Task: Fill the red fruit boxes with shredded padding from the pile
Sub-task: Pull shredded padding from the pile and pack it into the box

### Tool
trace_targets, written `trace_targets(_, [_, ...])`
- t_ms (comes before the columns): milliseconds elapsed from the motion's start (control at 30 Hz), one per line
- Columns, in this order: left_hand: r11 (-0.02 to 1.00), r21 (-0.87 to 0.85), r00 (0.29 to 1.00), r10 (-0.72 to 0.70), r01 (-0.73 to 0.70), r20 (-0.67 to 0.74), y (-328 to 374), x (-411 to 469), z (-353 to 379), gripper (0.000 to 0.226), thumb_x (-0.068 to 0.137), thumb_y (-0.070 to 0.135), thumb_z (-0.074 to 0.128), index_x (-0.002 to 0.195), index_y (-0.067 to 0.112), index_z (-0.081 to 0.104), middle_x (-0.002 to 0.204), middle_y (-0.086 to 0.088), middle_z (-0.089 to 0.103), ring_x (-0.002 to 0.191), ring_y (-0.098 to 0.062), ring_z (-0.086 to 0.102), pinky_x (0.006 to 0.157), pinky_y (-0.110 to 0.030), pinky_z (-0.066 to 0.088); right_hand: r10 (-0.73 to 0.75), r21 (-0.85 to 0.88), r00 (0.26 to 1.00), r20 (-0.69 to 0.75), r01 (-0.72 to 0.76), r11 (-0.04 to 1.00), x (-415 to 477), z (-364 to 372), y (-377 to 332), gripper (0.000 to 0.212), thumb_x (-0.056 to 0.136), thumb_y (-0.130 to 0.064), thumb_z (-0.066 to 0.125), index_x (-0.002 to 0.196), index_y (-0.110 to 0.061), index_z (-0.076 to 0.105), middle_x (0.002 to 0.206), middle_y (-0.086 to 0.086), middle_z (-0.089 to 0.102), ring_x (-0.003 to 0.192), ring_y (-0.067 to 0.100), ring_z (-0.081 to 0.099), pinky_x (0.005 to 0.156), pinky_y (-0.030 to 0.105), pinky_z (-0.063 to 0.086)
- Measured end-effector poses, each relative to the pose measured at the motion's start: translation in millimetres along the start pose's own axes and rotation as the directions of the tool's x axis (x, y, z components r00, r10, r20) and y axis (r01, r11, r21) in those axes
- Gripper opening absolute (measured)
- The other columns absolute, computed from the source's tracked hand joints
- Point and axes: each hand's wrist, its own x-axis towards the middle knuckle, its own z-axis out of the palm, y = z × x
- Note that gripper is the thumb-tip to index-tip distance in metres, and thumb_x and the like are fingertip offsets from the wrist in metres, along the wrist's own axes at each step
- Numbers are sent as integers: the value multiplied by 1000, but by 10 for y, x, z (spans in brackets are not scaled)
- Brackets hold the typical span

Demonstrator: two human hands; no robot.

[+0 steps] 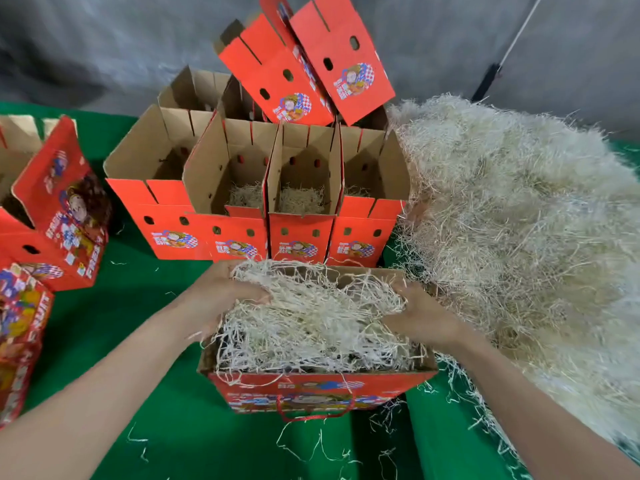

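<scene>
At the table's (166, 410) near edge, left hand (221, 292) and right hand (422, 313) clamp curled fingers on a padding wad (311, 306), likely bedding it into the open red box (322, 389); pile (519, 220) lies along the right edge.

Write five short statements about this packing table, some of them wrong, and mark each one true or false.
1. The left hand and right hand hold shredded padding at the top of the nearest red box. True.
2. The loose pile lies on the person's left. False: it lies on their right.
3. The table cover is blue. False: it is green.
4. In the row of open boxes behind, some already have padding at the bottom. True.
5. The nearest red box has its top flaps shut. False: it is open, with strands spilling over its rim.
</scene>
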Motion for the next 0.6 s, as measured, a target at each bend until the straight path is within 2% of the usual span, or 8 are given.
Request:
trace_targets(67, [999, -27, 997, -15, 17, 70, 46, -1, 50, 98, 59, -1, 78, 143, 12, 28, 108, -9, 63, 108, -8, 58, 92, -27, 29, 24, 129, 993, 117, -40, 991, -8, -2, -39, 105, 70, -23, 78, 148, -25, 7, 131, -15, 34, 117, 17, 51, 97, 33, 39])
trace_targets(133, [1000, 7, 992, 19, -20, 128, 82, -35, 167, 96, 66, 0, 77, 145, 14, 24, 89, 0, 64, 68, 8, 63, 81, -8, 39, 10, 164, 972, 233, -49, 985, 23, 75, -143, 121, 57, -39, 83, 148, -23, 6, 132, -21, 26, 130, 18, 37, 106, 35, 30])
trace_targets(167, [999, 32, 986, 31, -37, 163, 86, -41, 245, 96, 65, 6, 78, 145, 17, 25, 90, 5, 57, 70, 9, 60, 81, -6, 39, 2, 146, 966, 257, -41, 988, 60, 158, -192, 113, 60, -36, 82, 146, -16, 12, 126, -17, 38, 121, 15, 47, 100, 31, 37])
trace_targets(233, [998, 50, 973, 23, -36, 231, 113, -71, 354, 89, 52, 32, 80, 133, 29, 43, 91, 20, 37, 97, -1, 47, 101, -27, 32, -32, 108, 980, 196, 11, 994, 144, 310, -259, 55, 76, -10, 69, 123, -5, 41, 96, -5, 57, 80, 0, 62, 72, 16, 51])
trace_targets(300, [997, -44, 977, 64, -56, 202, 206, -57, 275, 54, 46, 47, 72, 97, 30, 65, 99, 22, 52, 103, -9, 49, 97, -35, 35, -21, 82, 997, 77, 15, 997, 207, 317, -208, 17, 82, 2, 56, 94, -8, 49, 83, 1, 56, 63, -1, 59, 56, 12, 49])
trace_targets(433, [947, -320, 978, 57, 10, 200, 213, 20, -45, 8, 76, 19, 61, 82, 16, 66, 64, 6, 67, 57, -7, 61, 49, -14, 44, 153, 243, 987, -48, -137, 960, 217, 56, 38, 26, 85, -4, 54, 103, -5, 35, 90, 0, 47, 77, 9, 48, 75, 23, 44])
trace_targets(467, [962, -273, 980, 42, 13, 195, 163, 36, -81, 17, 82, 6, 55, 94, 12, 66, 69, 4, 68, 61, -8, 60, 50, -13, 45, 181, 251, 981, -64, -159, 955, 226, 18, 92, 37, 86, -7, 54, 117, -9, 34, 96, -1, 48, 84, 11, 49, 84, 30, 39])
trace_targets(600, [948, 311, 928, -57, -64, 367, -18, 24, -110, 62, 79, -11, 54, 137, 10, 42, 130, 2, 48, 126, -20, 44, 107, -34, 31, 233, 326, 966, -114, -185, 927, 254, -34, 130, 61, 85, -15, 56, 138, -7, 27, 129, 13, 45, 120, 28, 43, 105, 47, 33])
